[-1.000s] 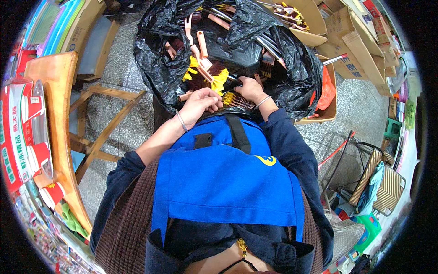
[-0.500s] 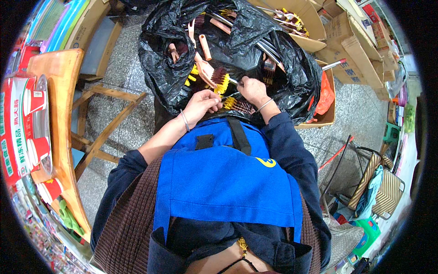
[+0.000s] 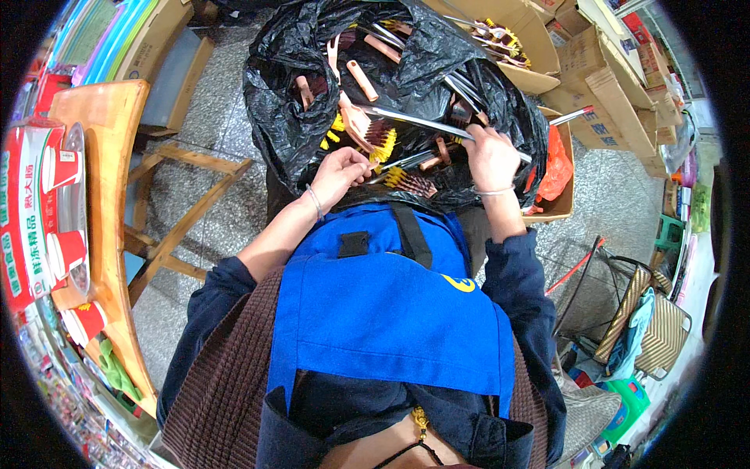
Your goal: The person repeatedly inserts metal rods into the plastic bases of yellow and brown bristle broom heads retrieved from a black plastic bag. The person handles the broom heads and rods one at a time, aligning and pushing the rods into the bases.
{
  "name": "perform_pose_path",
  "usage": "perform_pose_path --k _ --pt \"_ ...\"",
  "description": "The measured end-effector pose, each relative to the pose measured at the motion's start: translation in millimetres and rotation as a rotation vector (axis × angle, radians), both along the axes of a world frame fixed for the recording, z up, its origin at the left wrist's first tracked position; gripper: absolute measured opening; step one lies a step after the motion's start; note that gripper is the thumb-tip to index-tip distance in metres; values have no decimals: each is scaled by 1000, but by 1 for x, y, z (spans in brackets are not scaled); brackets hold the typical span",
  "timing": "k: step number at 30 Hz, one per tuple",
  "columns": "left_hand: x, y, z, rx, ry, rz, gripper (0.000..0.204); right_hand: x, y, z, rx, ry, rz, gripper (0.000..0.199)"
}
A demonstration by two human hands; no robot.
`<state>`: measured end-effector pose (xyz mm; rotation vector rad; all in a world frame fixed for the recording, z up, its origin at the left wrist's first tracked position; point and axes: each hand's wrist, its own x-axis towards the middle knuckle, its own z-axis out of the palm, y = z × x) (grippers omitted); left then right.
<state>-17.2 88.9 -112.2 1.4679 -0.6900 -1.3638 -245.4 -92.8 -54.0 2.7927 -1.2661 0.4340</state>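
A brush (image 3: 358, 123) with a peach-coloured head and maroon and yellow bristles lies in a large black plastic bag (image 3: 275, 74). My left hand (image 3: 341, 173) is beside its bristles, thumb and fingers pinched together; what they hold, if anything, is hidden. My right hand (image 3: 494, 159) is closed round a silvery metal tube (image 3: 426, 121), which slants from near the brush head towards the bag's right side. Between my hands, another brush (image 3: 410, 183) shows its yellow and maroon bristles. Several more peach handles (image 3: 362, 80) and metal tubes lie deeper in the bag.
An open cardboard box (image 3: 539, 76) with more brushes stands beyond the bag at the right. Another carton holding a red plastic bag (image 3: 553, 168) is right beside it. A wooden table (image 3: 117, 187) stands at the left, a folded cart (image 3: 656, 328) at the lower right.
My right hand has moved right, away from my left hand, and the metal tube now lies across the bag under its fingers. My left hand has shifted slightly left and stays pinched.
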Motion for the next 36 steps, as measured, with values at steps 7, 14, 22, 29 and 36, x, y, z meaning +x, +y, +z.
perform_pose_path --k 7,14,22,29,36 --pt "1 -28 35 -343 -955 -221 19 -60 36 26 284 -131 -204 22" --pt "22 -67 46 -309 -1853 -598 22 -92 73 37 379 -191 -357 25" --pt "38 -92 26 -142 -2157 -783 20 -105 92 21 539 -478 -484 25" --pt "29 -99 19 -67 -2045 -1128 24 -112 104 9 639 -745 -480 25" --pt "33 -101 16 67 -2019 -1134 24 -104 112 11 704 -889 -469 27"
